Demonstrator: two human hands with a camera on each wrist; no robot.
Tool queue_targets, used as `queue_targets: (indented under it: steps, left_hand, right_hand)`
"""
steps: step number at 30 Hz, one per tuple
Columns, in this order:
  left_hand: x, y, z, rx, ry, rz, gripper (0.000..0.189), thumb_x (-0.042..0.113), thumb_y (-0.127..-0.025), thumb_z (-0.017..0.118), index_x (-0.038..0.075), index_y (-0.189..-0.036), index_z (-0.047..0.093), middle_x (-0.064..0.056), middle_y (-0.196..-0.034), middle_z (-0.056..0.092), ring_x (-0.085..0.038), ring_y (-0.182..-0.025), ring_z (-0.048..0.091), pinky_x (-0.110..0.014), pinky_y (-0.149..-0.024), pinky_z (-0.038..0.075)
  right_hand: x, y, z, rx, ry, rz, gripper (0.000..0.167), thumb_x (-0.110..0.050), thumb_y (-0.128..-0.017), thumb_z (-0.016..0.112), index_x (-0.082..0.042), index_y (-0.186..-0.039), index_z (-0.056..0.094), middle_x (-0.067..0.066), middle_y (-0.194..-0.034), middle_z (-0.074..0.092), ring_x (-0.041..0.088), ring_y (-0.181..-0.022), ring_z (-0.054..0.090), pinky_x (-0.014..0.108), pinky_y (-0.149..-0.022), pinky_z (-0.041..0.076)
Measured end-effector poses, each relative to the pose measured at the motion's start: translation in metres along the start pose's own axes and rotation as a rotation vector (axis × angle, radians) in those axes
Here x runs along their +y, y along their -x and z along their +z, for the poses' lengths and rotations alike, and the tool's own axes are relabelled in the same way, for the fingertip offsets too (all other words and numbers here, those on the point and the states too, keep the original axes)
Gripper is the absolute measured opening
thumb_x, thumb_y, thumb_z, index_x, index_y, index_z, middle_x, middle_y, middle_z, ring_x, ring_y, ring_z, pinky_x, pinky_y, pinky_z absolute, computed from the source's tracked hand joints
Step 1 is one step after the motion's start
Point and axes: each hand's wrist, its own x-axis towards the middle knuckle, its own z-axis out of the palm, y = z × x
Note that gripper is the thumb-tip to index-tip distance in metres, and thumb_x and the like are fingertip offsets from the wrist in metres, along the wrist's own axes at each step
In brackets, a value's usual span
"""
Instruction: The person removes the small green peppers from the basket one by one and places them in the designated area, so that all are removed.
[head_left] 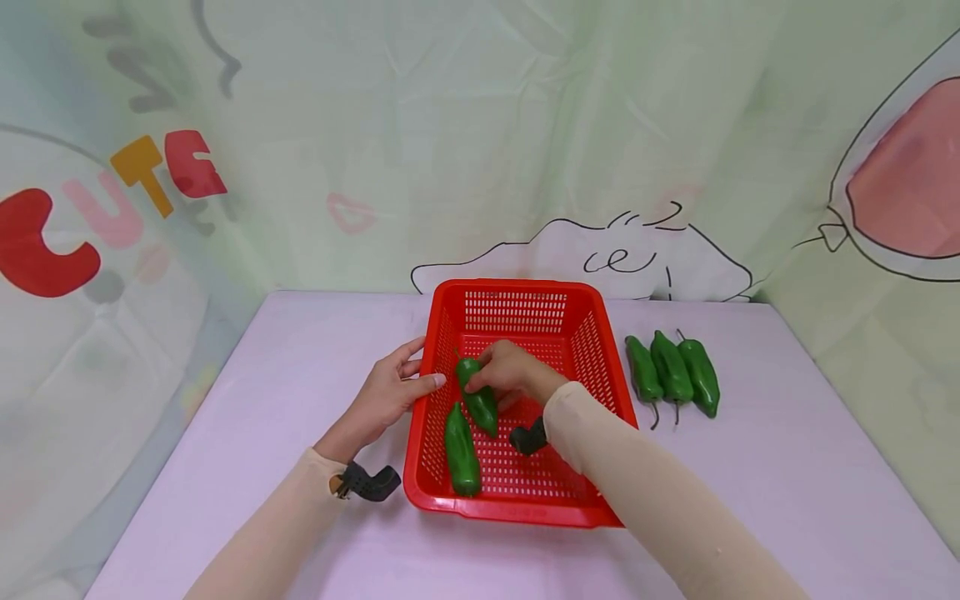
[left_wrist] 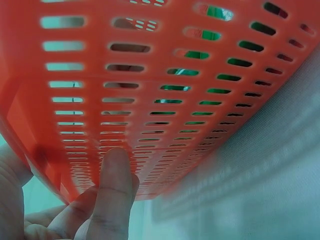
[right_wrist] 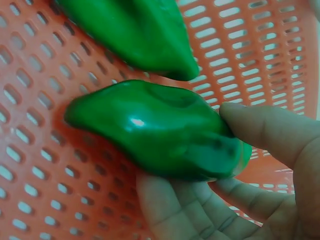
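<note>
A red plastic basket with slotted walls stands on the table. My left hand grips its left rim, thumb over the edge and fingers against the outer wall, as the left wrist view shows. Inside the basket, my right hand holds a green pepper between thumb and fingers, close to the basket floor. Whether this pepper touches the floor I cannot tell. Beside it, nearer the front left corner, lies a second green pepper, which in the right wrist view sits just above the held one.
Three green peppers lie side by side on the pale tabletop, right of the basket. Behind the table hangs a printed cloth. Black wrist cameras are strapped to both wrists.
</note>
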Motion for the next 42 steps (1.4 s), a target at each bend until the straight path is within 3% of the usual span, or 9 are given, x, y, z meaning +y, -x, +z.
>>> queue_targets:
  steps: [12,26,32,42]
  left_hand:
    - [0.0,0.001,0.0,0.005,-0.006,-0.003,0.077,0.019,-0.099,0.073,0.013,-0.164,0.032,-0.019,-0.142,0.063,-0.032,-0.106,0.076,-0.043,-0.082,0.065]
    - [0.001,0.002,0.0,0.004,-0.017,0.007,0.077,0.018,-0.099,0.073,0.011,-0.164,0.032,-0.021,-0.143,0.062,-0.036,-0.108,0.074,-0.043,-0.082,0.064]
    - [0.001,0.001,0.0,-0.006,-0.01,0.012,0.076,0.018,-0.099,0.072,0.01,-0.164,0.031,-0.024,-0.143,0.061,-0.036,-0.108,0.074,-0.043,-0.082,0.064]
    - [0.001,0.001,0.001,0.005,-0.021,-0.009,0.077,0.018,-0.099,0.073,0.013,-0.164,0.032,-0.019,-0.142,0.063,-0.032,-0.105,0.076,-0.042,-0.081,0.065]
  right_hand:
    - [-0.002,0.018,-0.02,0.032,-0.067,-0.036,0.054,-0.013,-0.091,0.079,0.003,-0.138,0.057,0.02,-0.118,0.069,0.031,-0.093,0.077,0.042,-0.075,0.066]
    - [-0.006,0.059,-0.049,0.051,-0.134,-0.09,0.061,-0.017,-0.094,0.078,0.001,-0.146,0.051,0.021,-0.121,0.07,0.03,-0.095,0.077,0.042,-0.079,0.066]
    - [-0.001,0.076,-0.062,0.074,-0.145,-0.101,0.062,-0.018,-0.094,0.078,0.0,-0.146,0.05,0.02,-0.121,0.069,0.029,-0.091,0.077,0.043,-0.08,0.065]
    - [0.012,0.103,-0.085,0.112,-0.162,-0.139,0.072,-0.021,-0.096,0.076,0.001,-0.155,0.04,0.023,-0.128,0.065,0.031,-0.099,0.074,0.044,-0.082,0.065]
